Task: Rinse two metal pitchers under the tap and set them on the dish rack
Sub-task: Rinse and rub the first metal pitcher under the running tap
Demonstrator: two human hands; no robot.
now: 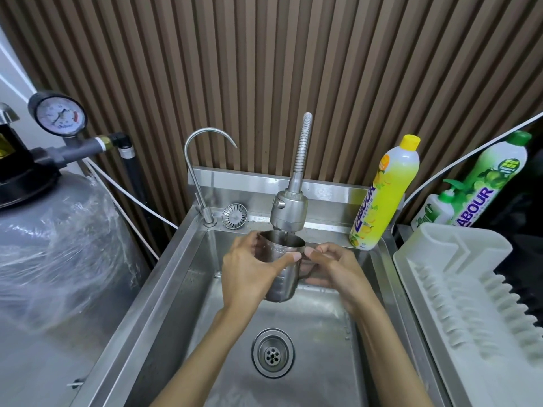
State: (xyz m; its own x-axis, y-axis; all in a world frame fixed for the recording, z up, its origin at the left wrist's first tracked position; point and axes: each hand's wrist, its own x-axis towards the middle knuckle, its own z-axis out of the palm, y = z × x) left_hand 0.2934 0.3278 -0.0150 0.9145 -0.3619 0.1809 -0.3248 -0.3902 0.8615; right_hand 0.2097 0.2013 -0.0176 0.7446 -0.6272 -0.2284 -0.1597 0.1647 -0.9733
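One metal pitcher (283,268) is held upright over the steel sink (176,277), its mouth right under the flexible tap's spray head (289,211). A thin stream of water falls into it. My left hand (249,268) grips the pitcher's body, thumb across the front. My right hand (335,268) holds the handle side, fingers curled round the handle. The white plastic dish rack (467,292) stands to the right of the sink with nothing on it. I see no second pitcher.
A slim gooseneck tap (199,171) and a round strainer (234,215) sit at the sink's back left. Yellow (385,198) and green (487,183) dish soap bottles stand at the back right. A wrapped grey tank (58,248) with a pressure gauge (60,117) fills the left.
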